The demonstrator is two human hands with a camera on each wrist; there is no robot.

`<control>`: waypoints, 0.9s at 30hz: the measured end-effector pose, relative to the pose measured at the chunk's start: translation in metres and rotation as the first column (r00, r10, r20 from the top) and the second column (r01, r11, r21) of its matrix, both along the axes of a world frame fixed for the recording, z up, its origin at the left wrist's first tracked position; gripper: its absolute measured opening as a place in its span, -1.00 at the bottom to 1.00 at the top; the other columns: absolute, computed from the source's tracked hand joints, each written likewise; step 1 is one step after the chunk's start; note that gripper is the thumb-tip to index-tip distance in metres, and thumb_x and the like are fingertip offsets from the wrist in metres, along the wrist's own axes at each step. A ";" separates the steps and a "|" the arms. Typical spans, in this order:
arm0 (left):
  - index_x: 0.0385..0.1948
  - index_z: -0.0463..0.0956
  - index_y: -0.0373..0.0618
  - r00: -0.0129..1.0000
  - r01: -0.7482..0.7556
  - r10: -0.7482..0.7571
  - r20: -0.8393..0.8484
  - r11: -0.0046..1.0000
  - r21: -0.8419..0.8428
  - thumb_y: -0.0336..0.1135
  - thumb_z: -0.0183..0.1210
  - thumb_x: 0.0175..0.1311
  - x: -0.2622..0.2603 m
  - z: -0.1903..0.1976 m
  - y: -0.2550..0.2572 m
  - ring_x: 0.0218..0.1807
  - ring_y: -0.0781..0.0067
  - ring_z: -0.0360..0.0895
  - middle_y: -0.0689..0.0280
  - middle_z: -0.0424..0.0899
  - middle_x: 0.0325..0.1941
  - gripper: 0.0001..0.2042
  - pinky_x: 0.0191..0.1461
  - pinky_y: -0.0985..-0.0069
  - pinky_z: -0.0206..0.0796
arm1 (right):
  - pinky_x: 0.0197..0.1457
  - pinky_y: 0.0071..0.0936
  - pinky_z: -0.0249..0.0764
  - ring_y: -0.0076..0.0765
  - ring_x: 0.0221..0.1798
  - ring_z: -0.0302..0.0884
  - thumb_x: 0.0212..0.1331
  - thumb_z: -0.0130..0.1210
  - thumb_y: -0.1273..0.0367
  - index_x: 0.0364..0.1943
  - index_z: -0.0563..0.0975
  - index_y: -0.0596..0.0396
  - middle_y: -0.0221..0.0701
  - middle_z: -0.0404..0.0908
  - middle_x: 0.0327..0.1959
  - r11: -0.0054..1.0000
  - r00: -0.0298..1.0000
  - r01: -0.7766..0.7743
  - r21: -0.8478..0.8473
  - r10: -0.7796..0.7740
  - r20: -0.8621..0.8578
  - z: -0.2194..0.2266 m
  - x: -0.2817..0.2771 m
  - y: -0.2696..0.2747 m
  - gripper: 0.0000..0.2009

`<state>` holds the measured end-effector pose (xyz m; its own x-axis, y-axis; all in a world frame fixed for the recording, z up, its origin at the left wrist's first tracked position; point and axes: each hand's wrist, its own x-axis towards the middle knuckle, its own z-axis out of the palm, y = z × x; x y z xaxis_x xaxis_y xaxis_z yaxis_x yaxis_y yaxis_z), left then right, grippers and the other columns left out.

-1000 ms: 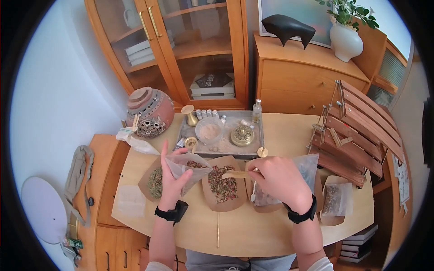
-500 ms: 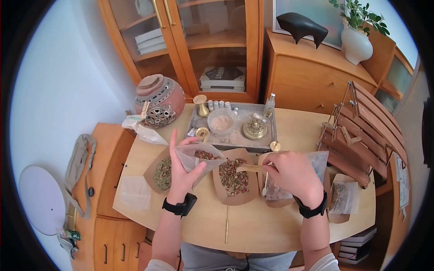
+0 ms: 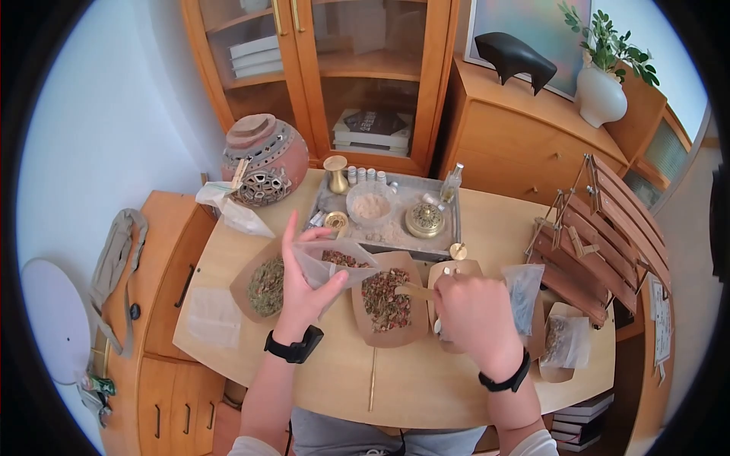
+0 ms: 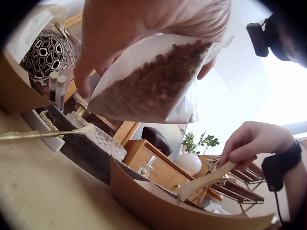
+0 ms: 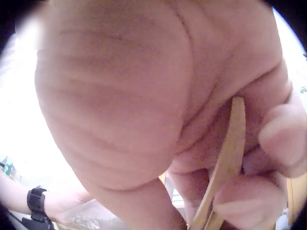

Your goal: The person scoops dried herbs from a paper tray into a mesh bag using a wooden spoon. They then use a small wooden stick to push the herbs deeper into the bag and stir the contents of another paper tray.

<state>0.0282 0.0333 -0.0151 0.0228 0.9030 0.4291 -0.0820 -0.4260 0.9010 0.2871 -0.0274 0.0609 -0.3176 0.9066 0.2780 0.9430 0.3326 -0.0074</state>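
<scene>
Wooden table (image 3: 426,387) in front of a glazed cabinet (image 3: 306,102). Grey tray (image 3: 331,202) at the table's far edge; pot (image 3: 266,156) at its far left corner; slatted rack (image 3: 601,245) at its right edge.

Left hand (image 3: 303,302): partly open, thumb and fingers about a translucent bag (image 4: 153,81), index finger straight. Bag is held clear of the table, tilted, mouth open, part-filled with red-brown and green bits. It sits between the left boat (image 3: 266,287), which holds green herbs, and the middle boat (image 3: 391,340).

Right hand (image 3: 475,313): fingers curled in, scoop (image 3: 414,291) pinched between thumb and fingers. Scoop tip is over the right side of the middle boat, which contains a red and green mix (image 3: 386,298); contact with the mix cannot be told. Thin rod (image 3: 372,384) lies between this boat and the table's near edge.
</scene>
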 end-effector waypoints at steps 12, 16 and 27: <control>0.65 -0.20 -0.08 0.999 -0.028 0.028 0.032 1.000 0.000 -0.28 0.48 0.14 0.002 0.003 -0.003 0.42 0.18 0.37 0.06 0.38 0.38 0.12 0.56 0.19 0.20 | -0.42 -0.39 0.33 -0.33 -0.33 0.44 -0.19 0.18 0.27 -0.51 0.58 0.05 -0.41 0.46 -0.48 0.993 0.989 -0.118 -0.010 0.117 -0.088 0.049 -0.047 -0.098 -0.82; 0.66 -0.17 -0.09 0.996 -0.087 0.087 -0.019 0.996 -0.019 -0.11 0.49 0.14 0.012 0.011 -0.007 0.39 0.19 0.38 0.08 0.39 0.37 0.13 0.54 0.19 0.20 | -0.43 -0.46 0.22 -0.37 -0.40 0.34 -0.19 0.15 0.23 -0.56 0.55 0.05 -0.47 0.37 -0.54 0.999 0.975 -0.034 0.002 0.033 0.219 0.066 -0.047 -0.092 -0.81; 0.66 -0.19 -0.09 0.985 -0.132 0.134 -0.109 0.991 0.026 0.07 0.49 0.12 0.007 0.007 -0.006 0.28 0.24 0.41 0.07 0.39 0.35 0.18 0.45 0.20 0.25 | -0.46 -0.49 0.22 -0.39 -0.43 0.35 -0.20 0.15 0.26 -0.58 0.52 0.01 -0.51 0.35 -0.58 0.992 0.989 -0.039 -0.117 0.022 -0.143 0.053 -0.027 -0.094 -0.85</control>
